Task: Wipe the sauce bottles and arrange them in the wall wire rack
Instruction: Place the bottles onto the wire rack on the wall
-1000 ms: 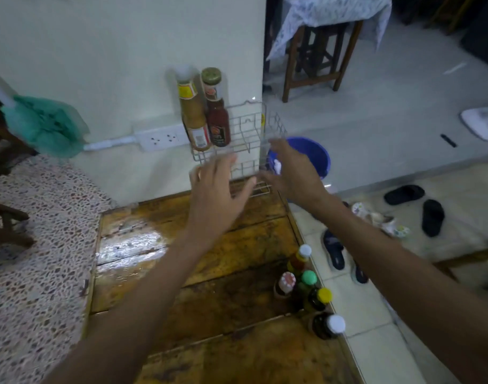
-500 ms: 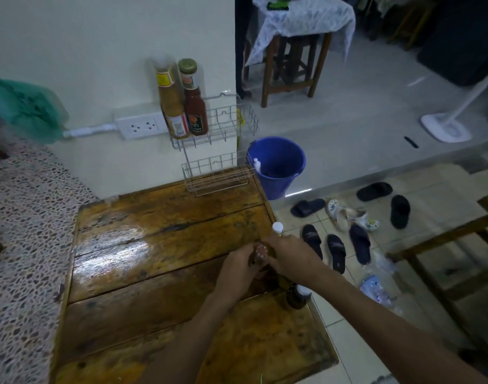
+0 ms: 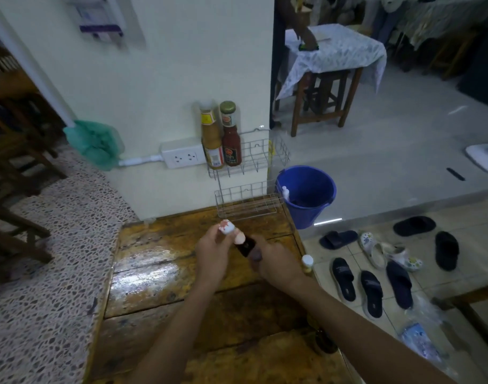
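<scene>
- The left hand [image 3: 211, 252] has its fingers curled round the top end of a dark bottle [image 3: 245, 245], near its white, red-marked cap [image 3: 226, 227].
- The right hand [image 3: 276, 261] grips the lower end of the same bottle, fingers wrapped round it; the bottle is tilted, cap up and to the left, held above the table [image 3: 159, 273].
- The bottle's label is blurred and cannot be read.
- Just beside the right hand, at the table's right edge, stands a small bottle with a white cap [image 3: 307, 263].
- Another dark bottle [image 3: 324, 342] shows below the right forearm near the same edge; most of it is hidden.
- The wooden table is glossy, with a bright reflection left of the hands.
- The wire rack [image 3: 248, 184] hangs on the wall at the far end of the table, with two tiers.
- In the upper tier, at its left end, stand a yellow sauce bottle [image 3: 211, 139] and a red sauce bottle [image 3: 231, 137], upright and touching.
- A power strip [image 3: 181, 156] is fixed to the wall just left of the rack.
- A blue bucket [image 3: 306, 198] sits on the floor right of the rack, with sandals [image 3: 370, 286] scattered nearby.
</scene>
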Tool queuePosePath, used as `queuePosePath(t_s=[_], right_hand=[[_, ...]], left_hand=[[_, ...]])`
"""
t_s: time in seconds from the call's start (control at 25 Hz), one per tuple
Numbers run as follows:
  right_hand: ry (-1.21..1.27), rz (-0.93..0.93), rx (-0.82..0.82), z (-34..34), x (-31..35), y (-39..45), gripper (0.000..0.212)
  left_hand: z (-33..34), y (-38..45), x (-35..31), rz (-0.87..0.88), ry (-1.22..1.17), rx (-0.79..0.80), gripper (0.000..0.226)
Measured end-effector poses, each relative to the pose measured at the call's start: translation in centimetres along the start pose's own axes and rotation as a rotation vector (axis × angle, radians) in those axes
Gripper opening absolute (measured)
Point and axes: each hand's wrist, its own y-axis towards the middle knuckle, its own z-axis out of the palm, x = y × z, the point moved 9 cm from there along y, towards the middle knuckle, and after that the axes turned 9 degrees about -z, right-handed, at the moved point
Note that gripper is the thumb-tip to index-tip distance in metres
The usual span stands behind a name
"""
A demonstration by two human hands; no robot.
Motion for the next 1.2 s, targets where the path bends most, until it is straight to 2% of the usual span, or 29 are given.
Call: queuePosePath(t_s=[0.08,0.24,0.36,0.44,0.52,0.8,1.0,1.2], right_hand=[[-0.024,0.015,-0.060,-0.3,-0.1,4.0,0.034],[-0.162,0.017,-0.058,0.0,-1.3,12.5,0.036],[-0.208,0.009,-0.081,1.4,-2.6,17.4,0.046],[-0.204,0.017,-0.135,3.0,-3.4,20.3,0.051],[-0.172,0.027,-0.157,4.8,-4.3,22.4,0.049],[0.025,0.000,-0.221,8.4,-5.9,25.3,0.040],[0.122,0.096,-0.236,8.3,-7.6,27.0,0.039],[0.205,0.265,-0.181,9.0,-9.1,28.8,0.033]], left_hand=[[-2.2,3.3,-0.9,-0.056,-0.122,-0.062,0.008],[-3.1,11.0,-0.6,-0.192,-0.315,-0.122,0.023],[-2.1,15.4,0.0,-0.189,-0.351,-0.160,0.024],[-1.6,17.5,0.9,-0.153,-0.305,-0.207,0.030],[-0.8,18.6,2.0,-0.144,-0.239,-0.214,0.026],[1.7,23.5,4.2,-0.134,-0.153,-0.123,0.035],[2.1,26.6,1.9,-0.026,-0.006,-0.152,0.027],[1.7,28.3,0.9,0.055,0.151,-0.120,0.032]])
